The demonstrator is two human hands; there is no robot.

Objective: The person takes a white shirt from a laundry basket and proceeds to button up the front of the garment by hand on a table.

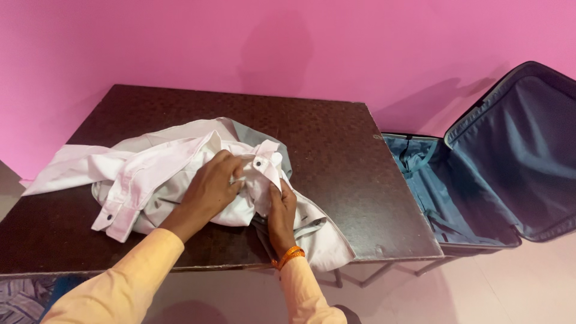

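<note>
Head view looks down on a dark brown counter (336, 150) set against a pink wall (180, 42), and from where I stand the whole business centres on a pale pink shirt (162, 165) lying crumpled across the counter's left half. One sleeve trails out toward nine o'clock, its end just past the counter's edge, and a cuff (111, 219) with a dark snap button lies at about seven o'clock from the heap. The cloth looks light, soft and limp, with no stiffness except in the doubled parts: cuffs, placket and collar. It would sag wherever it is not supported, so I judge the firmer seamed edges the best places to take hold, one on each side.

Left hand (210, 189) lies over the middle of the bundle, fingers curled closed and pinching a fold of fabric. Right hand (281, 210), just beside it toward four o'clock, has its fingers clamped on a buttoned strip of the shirt, with a snap showing above the thumb. An orange band (289, 257) circles that wrist, and both arms wear peach sleeves.

Farther right, at three o'clock and off the counter, an open suitcase (498, 174) with a blue lining stands on the floor, its lid leaning back against the wall.
</note>
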